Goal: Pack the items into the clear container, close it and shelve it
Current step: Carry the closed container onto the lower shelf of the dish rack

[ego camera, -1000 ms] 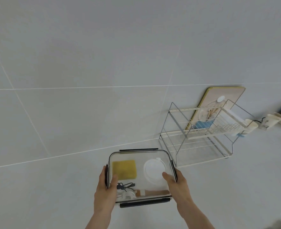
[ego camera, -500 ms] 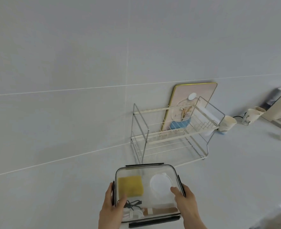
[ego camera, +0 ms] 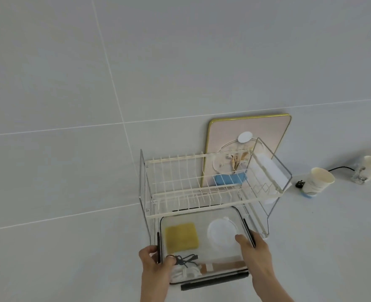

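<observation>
Pale tiled wall, white counter, and the wire rack point(ego camera: 204, 190) dead ahead. The clear container point(ego camera: 202, 243), lid on, yellow sponge point(ego camera: 182, 236) and white disc point(ego camera: 222, 234) visible inside, is nosing under the rack's lower tier. Left hand point(ego camera: 156, 269) and right hand point(ego camera: 256, 251) clamp its sides, thumbs on top. Best kept level and centred between the uprights.

paper cup point(ego camera: 318, 181), pink board point(ego camera: 263, 136), black plug point(ego camera: 299, 184)

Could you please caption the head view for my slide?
Both hands slide the lidded clear plastic container into the white wire rack's lower tier.
</observation>
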Demonstrator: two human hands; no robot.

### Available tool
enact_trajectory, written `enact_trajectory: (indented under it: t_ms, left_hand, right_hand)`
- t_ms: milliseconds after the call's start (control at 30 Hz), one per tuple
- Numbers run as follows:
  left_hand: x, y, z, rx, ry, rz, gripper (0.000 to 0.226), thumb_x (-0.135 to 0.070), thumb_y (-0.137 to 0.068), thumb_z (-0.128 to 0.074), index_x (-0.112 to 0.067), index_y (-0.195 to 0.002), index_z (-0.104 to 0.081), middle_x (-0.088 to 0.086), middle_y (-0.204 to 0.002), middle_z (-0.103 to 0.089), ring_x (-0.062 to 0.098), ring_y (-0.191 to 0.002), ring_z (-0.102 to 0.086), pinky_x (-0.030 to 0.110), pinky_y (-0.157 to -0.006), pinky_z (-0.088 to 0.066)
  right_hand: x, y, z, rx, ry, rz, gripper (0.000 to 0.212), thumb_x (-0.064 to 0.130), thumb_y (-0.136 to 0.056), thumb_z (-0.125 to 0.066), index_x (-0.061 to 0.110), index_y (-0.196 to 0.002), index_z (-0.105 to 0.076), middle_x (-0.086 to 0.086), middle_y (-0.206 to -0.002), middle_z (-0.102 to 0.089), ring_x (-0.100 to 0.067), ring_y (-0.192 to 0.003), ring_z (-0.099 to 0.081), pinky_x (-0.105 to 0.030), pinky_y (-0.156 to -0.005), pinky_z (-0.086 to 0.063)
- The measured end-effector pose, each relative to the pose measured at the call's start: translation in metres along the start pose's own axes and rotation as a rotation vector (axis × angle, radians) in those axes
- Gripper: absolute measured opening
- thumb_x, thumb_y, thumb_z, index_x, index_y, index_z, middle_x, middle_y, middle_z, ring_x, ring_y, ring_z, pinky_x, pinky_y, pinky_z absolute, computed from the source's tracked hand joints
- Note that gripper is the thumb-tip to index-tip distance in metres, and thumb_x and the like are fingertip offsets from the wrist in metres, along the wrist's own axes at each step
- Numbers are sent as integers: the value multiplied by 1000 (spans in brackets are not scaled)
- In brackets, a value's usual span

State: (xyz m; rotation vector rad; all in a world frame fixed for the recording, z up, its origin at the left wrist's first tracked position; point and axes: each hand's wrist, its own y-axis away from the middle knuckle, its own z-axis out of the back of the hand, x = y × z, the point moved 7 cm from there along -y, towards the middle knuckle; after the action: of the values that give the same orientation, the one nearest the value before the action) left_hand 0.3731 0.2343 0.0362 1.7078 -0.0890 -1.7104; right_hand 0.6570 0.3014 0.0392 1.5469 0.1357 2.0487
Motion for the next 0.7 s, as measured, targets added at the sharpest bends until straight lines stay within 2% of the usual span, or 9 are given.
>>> enact_trajectory:
  t_ms: [67,133,200,267,333,467,633,700]
  left_hand:
    - [-9,-8,-5,-38,2,-31,58,-26,-57,-65,-22,-108,-39,8,-104,-68,22,-88,-64,39,-75,-44]
    - [-16,-17,-7,-88,35,-55,53,-20,-66,-71,-24,-110,-41,4,-103,-67,16,-90,-62,36,-73,-41]
    - [-16,-25,-9,-133,63,-52,47,-8,-78,-70,-25,-111,-42,2,-102,-66,8,-88,-60,32,-69,-40]
    - [-14,-31,-12,-167,74,-51,47,-3,-81,-68,-25,-113,-42,3,-100,-65,5,-85,-58,26,-66,-39]
    - [-12,-35,-14,-192,73,-48,49,-3,-81,-69,-24,-116,-41,8,-102,-65,9,-87,-60,30,-70,-40]
    - [-6,-45,-16,-213,83,-20,52,-8,-83,-74,-19,-117,-36,16,-114,-59,29,-97,-63,40,-91,-42]
    - [-6,-48,-16,-255,21,-37,47,-14,-88,-70,-16,-115,-31,16,-116,-59,19,-83,-60,37,-84,-39]
    - [-13,-45,-16,-289,-94,-91,45,-18,-89,-69,-15,-113,-30,17,-114,-60,29,-84,-60,39,-82,-42]
  right_hand:
    - [6,-13,-8,31,-23,18,54,29,-90,-65,20,-142,-52,-2,-120,-59,-26,-109,-50,-40,-93,-41]
    - [12,-24,-18,64,-34,38,52,27,-90,-66,19,-140,-53,-1,-119,-60,-26,-109,-51,-40,-92,-41]
    - [14,-33,-28,90,-39,50,53,25,-91,-67,18,-142,-52,-5,-131,-61,-29,-122,-53,-40,-95,-41]
    - [16,-40,-34,105,-43,58,57,25,-92,-67,17,-145,-49,-6,-142,-57,-30,-134,-48,-41,-99,-41]
    - [20,-46,-40,126,-39,77,60,24,-92,-68,16,-147,-46,-6,-147,-54,-29,-138,-46,-41,-103,-40]
    - [20,-57,-49,163,-19,93,63,22,-91,-70,19,-149,-44,-4,-148,-53,-28,-137,-46,-41,-106,-40]
    - [17,-65,-59,200,-22,120,63,17,-91,-71,19,-148,-43,-5,-144,-54,-25,-126,-51,-36,-100,-41]
    - [16,-64,-62,217,4,138,63,20,-92,-70,19,-148,-41,-6,-143,-54,-21,-118,-50,-36,-100,-42]
